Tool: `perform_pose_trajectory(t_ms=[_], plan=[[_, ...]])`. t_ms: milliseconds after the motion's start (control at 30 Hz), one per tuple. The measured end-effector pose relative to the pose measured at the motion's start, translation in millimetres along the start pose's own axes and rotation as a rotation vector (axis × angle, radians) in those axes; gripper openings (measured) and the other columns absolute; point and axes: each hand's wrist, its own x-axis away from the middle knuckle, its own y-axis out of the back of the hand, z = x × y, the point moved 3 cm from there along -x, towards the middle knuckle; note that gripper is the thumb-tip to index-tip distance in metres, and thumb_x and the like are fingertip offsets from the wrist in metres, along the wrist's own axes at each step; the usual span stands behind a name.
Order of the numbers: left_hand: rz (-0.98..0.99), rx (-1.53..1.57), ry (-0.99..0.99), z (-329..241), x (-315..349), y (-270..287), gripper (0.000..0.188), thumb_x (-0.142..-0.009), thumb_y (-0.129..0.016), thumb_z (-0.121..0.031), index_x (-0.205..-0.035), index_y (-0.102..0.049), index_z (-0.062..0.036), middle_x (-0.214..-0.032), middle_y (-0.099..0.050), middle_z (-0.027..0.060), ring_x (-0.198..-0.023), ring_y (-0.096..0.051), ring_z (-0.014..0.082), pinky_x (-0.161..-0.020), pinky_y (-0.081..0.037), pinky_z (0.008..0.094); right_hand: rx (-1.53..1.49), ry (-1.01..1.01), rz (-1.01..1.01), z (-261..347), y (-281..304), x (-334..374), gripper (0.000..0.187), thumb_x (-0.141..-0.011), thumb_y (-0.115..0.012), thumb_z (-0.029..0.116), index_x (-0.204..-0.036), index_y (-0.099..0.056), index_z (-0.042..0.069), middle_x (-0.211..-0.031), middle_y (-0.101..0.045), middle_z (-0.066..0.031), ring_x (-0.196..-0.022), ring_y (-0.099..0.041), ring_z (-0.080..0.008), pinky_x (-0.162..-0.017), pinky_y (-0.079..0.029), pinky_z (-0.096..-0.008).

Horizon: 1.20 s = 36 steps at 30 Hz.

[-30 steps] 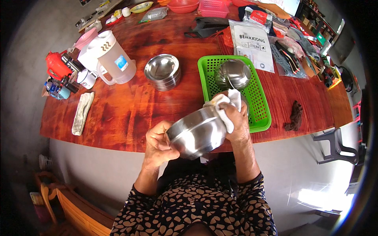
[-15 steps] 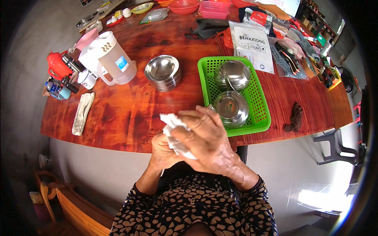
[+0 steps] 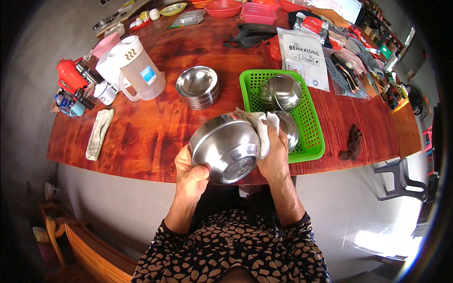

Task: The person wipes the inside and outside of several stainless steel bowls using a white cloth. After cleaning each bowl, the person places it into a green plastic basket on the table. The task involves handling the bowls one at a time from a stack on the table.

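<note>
Tilted with its base toward me, a shiny steel bowl (image 3: pixel 221 144) is held over the table's near edge. My left hand (image 3: pixel 188 178) grips its left side, the thumb pressed on the outer wall near the base. On the other side, my right hand (image 3: pixel 277 158) is closed around a white cloth (image 3: pixel 262 134), which lies against the rim and outer wall; some of its fingers are hidden. Just beyond is a green plastic basket (image 3: pixel 315 111) with two steel bowls, one upside down (image 3: pixel 281 92), the nearer (image 3: pixel 290 129) partly covered by my right hand. A stack of steel bowls (image 3: pixel 198 92) stands farther left.
A plastic pitcher (image 3: pixel 141 70), an enamel mug (image 3: pixel 104 93) and a folded cloth (image 3: pixel 100 134) are at the left. A brown scrubbing pad or rag (image 3: pixel 351 143) lies at the right. Plastic packages (image 3: pixel 304 61) and other goods fill the far right. A dark stool (image 3: pixel 401 179) stands beyond the table.
The hands, earlier close together over the white cloth, have moved apart. The steel bowl now shows between them, with the cloth at its right side.
</note>
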Motion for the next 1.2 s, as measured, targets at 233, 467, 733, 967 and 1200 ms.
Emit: perform_pose_trajectory(t_ms=[233,467,733,967,1200], plan=[[-0.074,-0.050,0.050,16,7,6,0.041,-0.070,-0.076,-0.007,-0.103,-0.056,0.0029,-0.089,-0.064,0.0043,-0.072,-0.058,0.0075,-0.061,-0.044,0.0181,0.858,0.496,0.228,28,-37,32,0.031,-0.081,-0.061,0.017,-0.107,-0.057,0.000,-0.105,-0.058,-0.0166,-0.100,-0.057,-0.0234,-0.082,-0.048,-0.0325],[0.041,-0.096,0.051,13,14,8,0.041,-0.067,-0.078,-0.004,-0.101,-0.057,0.0050,-0.088,-0.066,0.0064,-0.075,-0.062,0.0098,-0.066,-0.050,0.0220,1.269,1.034,0.456,33,-62,53,0.034,-0.074,-0.065,0.019,-0.104,-0.058,0.005,-0.111,-0.057,-0.0133,-0.109,-0.053,-0.0277,-0.096,-0.037,-0.0449],[0.030,0.095,0.001,6,3,-3,0.054,-0.068,-0.077,-0.018,-0.113,-0.053,0.0034,-0.103,-0.062,0.0093,-0.095,-0.059,0.0165,-0.082,-0.049,0.0302,0.463,0.212,-0.095,26,-11,26,0.028,-0.090,-0.051,0.021,-0.100,-0.061,-0.003,-0.092,-0.061,-0.0058,-0.075,-0.055,-0.0101,-0.064,-0.047,-0.0246],[-0.250,0.418,0.223,25,9,17,0.051,-0.081,-0.068,-0.025,-0.120,-0.048,0.0006,-0.115,-0.057,0.0121,-0.105,-0.057,0.0227,-0.090,-0.048,0.0385,0.798,0.661,0.061,0,-8,54,0.049,-0.088,-0.052,0.034,-0.122,-0.046,-0.002,-0.124,-0.045,-0.0199,-0.115,-0.046,-0.0294,-0.094,-0.038,-0.0374],[-0.020,0.160,0.132,17,10,-5,0.043,-0.079,-0.070,-0.016,-0.114,-0.053,0.0000,-0.106,-0.062,0.0081,-0.098,-0.059,0.0173,-0.088,-0.048,0.0332,0.835,0.482,0.240,46,-25,26,0.034,-0.080,-0.057,0.016,-0.109,-0.057,-0.001,-0.113,-0.056,-0.0214,-0.109,-0.052,-0.0338,-0.092,-0.042,-0.0410]])
